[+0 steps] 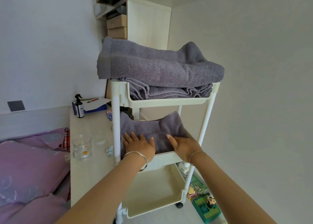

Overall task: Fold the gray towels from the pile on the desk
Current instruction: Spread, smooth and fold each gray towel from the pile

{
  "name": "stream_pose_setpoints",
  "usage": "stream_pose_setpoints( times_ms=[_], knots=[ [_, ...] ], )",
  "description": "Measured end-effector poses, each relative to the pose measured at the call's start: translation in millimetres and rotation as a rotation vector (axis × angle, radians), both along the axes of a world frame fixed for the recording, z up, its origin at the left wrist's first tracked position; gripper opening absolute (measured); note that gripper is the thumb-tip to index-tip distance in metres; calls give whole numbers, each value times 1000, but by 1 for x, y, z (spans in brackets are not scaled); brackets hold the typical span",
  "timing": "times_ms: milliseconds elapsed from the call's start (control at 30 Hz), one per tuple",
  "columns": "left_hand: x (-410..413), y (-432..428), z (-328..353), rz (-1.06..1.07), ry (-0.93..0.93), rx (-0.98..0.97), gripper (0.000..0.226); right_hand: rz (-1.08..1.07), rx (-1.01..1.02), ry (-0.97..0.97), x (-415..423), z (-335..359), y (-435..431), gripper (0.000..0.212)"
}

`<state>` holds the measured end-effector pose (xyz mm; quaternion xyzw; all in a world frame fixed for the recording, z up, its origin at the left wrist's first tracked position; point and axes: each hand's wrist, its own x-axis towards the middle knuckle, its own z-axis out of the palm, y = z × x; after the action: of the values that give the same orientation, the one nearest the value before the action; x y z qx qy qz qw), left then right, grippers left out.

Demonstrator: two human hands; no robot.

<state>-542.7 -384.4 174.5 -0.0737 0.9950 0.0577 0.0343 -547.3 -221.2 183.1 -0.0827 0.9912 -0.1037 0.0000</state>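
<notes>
Left hand [138, 145] and right hand [183, 146] flat, fingers straight, pressing gray towel [152, 130]

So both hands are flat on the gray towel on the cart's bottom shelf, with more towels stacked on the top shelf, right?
Not quite. In the head view the left hand and right hand lie flat on the gray towel on the middle shelf of the cart, not the bottom shelf. More towels are indeed stacked on the top shelf.

Soft, even daylight, no glare; faint shadows only; wide-angle bend at edges, esp. corners; slight softness overall, pic otherwise clear.
</notes>
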Motion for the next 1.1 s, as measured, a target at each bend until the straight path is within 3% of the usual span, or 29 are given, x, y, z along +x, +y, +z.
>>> stream_pose_setpoints(
  times_ms=[133, 300, 367, 533, 733, 933, 1100],
  knots=[
    [1, -5, -6, -20, 74, 91, 69, 43, -76, 124, 5, -8, 4, 48],
    [15, -10, -10, -163, 245, 94, 74, -23, -620, 129, 48, -11, 14, 46],
    [28, -7, -8, -226, 299, 163, 81, -98, -703, 157, 69, -9, 24, 52],
    [58, 18, -6, -429, 349, 265, 55, -253, -648, 227, 127, 0, 51, 48],
    [112, 57, 2, -703, 386, 406, 64, -475, -558, 287, 218, -3, 78, 44],
    [184, 94, -11, -966, 277, 458, 56, -728, -524, 345, 334, -16, 88, 38],
    [251, 131, -37, -1135, 67, 395, 59, -966, -512, 341, 435, -52, 106, 33]
  ],
)
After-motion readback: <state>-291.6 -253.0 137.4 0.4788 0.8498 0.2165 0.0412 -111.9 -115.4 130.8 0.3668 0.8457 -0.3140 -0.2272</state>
